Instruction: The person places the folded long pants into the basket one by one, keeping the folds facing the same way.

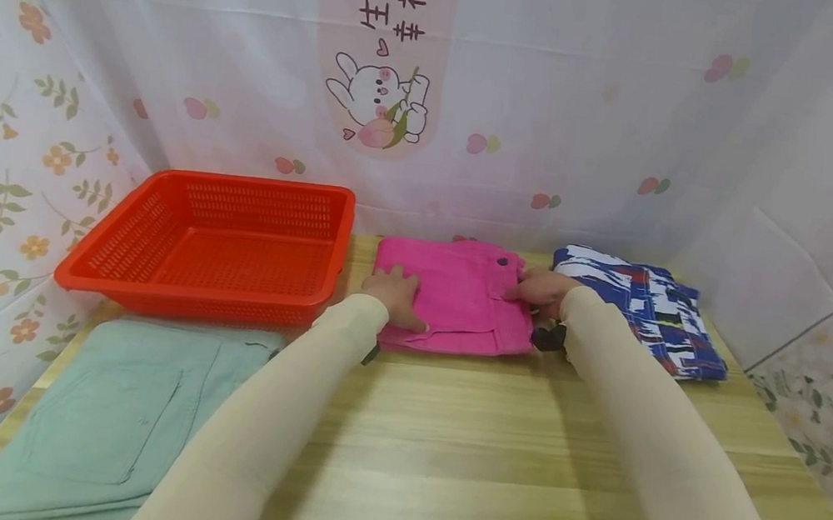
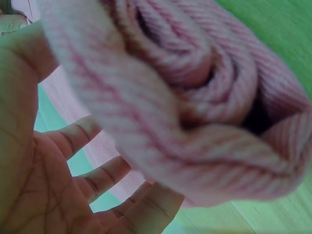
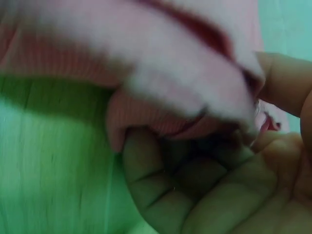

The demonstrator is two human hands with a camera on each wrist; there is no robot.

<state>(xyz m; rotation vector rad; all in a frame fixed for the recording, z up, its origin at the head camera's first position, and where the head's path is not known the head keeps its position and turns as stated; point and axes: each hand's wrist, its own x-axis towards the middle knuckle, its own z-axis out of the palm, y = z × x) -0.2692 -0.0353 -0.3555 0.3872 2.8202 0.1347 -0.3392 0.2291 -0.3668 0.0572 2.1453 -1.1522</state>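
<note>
Folded pink pants (image 1: 452, 284), with a waistband and dark button at the right, lie at the back middle of the table. On their left end rests my left hand (image 1: 396, 296), its fingers spread; the left wrist view shows these fingers (image 2: 109, 178) fairly straight against the thick rolled layers. At the waistband end my right hand (image 1: 543, 291) grips the pants. In the right wrist view its fingers (image 3: 146, 161) curl under the cloth edge, with the thumb on the upper side. Some fingertips are hidden by fabric.
A red plastic basket (image 1: 204, 307) stands at the back left. Folded pale green pants (image 1: 100, 414) lie in front of it, partly behind my left forearm. A folded blue-and-white patterned garment (image 1: 653, 308) lies at the right. Printed curtains (image 1: 553, 97) border the wooden table (image 1: 442, 463).
</note>
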